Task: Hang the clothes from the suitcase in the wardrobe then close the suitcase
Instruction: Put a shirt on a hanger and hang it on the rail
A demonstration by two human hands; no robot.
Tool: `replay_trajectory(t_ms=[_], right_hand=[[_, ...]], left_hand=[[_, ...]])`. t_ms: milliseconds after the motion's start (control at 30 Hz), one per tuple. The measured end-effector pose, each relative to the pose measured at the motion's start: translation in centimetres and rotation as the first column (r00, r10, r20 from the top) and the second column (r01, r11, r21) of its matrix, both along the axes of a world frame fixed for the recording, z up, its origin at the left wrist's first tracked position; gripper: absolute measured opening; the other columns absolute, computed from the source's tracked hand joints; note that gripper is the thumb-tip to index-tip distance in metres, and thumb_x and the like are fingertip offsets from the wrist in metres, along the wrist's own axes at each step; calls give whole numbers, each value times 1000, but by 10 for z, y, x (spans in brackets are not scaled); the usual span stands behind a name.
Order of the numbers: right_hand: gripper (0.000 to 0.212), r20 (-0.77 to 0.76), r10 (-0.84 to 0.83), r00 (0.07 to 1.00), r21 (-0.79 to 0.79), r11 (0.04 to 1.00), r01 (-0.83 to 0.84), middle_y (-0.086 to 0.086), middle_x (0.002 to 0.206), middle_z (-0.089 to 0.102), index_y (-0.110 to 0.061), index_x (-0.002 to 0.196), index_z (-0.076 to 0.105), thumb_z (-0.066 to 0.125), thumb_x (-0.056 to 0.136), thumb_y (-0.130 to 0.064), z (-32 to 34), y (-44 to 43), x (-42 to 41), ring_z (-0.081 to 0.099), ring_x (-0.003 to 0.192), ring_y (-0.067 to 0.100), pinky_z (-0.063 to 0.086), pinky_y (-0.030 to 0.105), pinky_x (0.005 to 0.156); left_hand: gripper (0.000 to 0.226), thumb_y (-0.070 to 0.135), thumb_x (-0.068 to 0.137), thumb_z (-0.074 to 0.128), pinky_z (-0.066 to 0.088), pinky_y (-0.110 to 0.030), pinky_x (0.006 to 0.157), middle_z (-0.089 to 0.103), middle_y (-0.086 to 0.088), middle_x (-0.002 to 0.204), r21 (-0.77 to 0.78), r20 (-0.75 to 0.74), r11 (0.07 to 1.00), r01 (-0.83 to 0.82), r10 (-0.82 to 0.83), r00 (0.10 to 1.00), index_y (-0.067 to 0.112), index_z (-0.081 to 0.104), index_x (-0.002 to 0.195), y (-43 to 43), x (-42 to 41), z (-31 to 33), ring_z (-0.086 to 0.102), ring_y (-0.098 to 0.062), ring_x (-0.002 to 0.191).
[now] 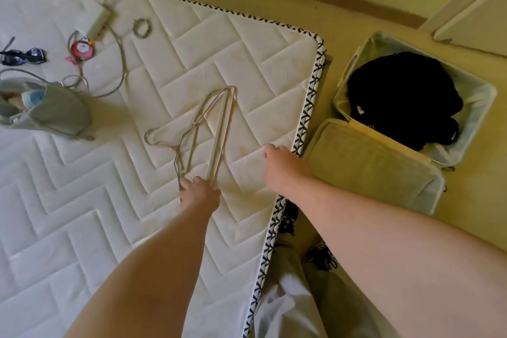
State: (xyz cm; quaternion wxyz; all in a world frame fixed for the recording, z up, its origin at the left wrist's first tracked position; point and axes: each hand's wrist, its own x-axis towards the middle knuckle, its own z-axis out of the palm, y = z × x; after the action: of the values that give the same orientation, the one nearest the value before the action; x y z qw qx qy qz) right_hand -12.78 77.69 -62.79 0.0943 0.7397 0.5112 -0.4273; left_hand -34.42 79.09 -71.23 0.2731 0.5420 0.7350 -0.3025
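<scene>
Left hand (199,191): fingers curled round the near corner of a bundle of pale thin wire hangers (218,129); the hangers lie flat on the white quilted mattress (96,228) and stretch away from the fingers, hooks pointing left; they sit nearer the mattress's right edge than its left.

Right hand (279,163): at the mattress's right edge, knuckles up, fingers tucked under and hidden; cannot tell whether they grip anything; apart from the hangers.

Just past that edge, on the yellowish floor (343,35): open beige fabric suitcase (370,162), lid flap lying toward the right hand; black clothes (403,90) heaped inside, near that hand, not touching.

Mattress's left edge: grey fabric pouch (55,112); beyond it, white charger block with grey cable (93,22).
</scene>
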Motion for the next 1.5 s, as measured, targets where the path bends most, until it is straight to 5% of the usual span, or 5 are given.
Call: replay_trajectory(t_ms=[333, 533, 700, 1033, 1500], right_hand=[[41, -19, 29, 999, 23, 999, -28, 8, 127, 51, -16, 135, 44, 44, 95, -7, -38, 3, -16, 60, 102, 31, 51, 39, 78], [43, -29, 36, 999, 19, 999, -35, 8, 130, 49, -17, 138, 42, 42, 96, -7, -30, 0, -15, 60, 104, 29, 53, 41, 81], [39, -35, -2, 999, 26, 1000, 3, 9, 128, 50, -15, 135, 44, 44, 96, -8, -31, -3, -8, 60, 102, 29, 53, 41, 81], [37, 0, -246, 969, 121, 962, 244, 9, 128, 51, -16, 131, 43, 47, 95, -9, -27, -9, 28, 61, 102, 29, 55, 44, 82], [41, 341, -559, 756, 150, 826, 543, 13, 141, 46, -6, 137, 46, 46, 96, -8, -153, 28, 205, 51, 123, 32, 47, 41, 95]], left_hand=[[33, 8, 96, 50, 41, -53, 100, 47, -6, 133, 155, -62, 988, -26, 36, 997, 21, 56, 125, -13, -17, -25, 43, -32, 125], [17, 25, 100, 48, 24, -71, 111, 20, 0, 161, 186, 99, 973, -136, 119, 988, 31, 58, 112, -11, -35, -20, 6, -36, 152], [21, 36, 102, 47, 36, -62, 106, 20, 3, 164, 238, 161, 957, -166, 130, 978, 31, 60, 118, -14, -36, -13, 26, -31, 147], [21, 38, 101, 50, 21, -60, 109, 36, 1, 149, 636, 194, 771, 26, -193, 962, 23, 65, 102, 0, 70, 13, 17, -36, 144], [46, 40, 107, 29, 21, -56, 113, 35, -8, 146, 649, 189, 668, 364, -605, 774, 11, 58, 126, 142, 330, -91, 19, -39, 143]])
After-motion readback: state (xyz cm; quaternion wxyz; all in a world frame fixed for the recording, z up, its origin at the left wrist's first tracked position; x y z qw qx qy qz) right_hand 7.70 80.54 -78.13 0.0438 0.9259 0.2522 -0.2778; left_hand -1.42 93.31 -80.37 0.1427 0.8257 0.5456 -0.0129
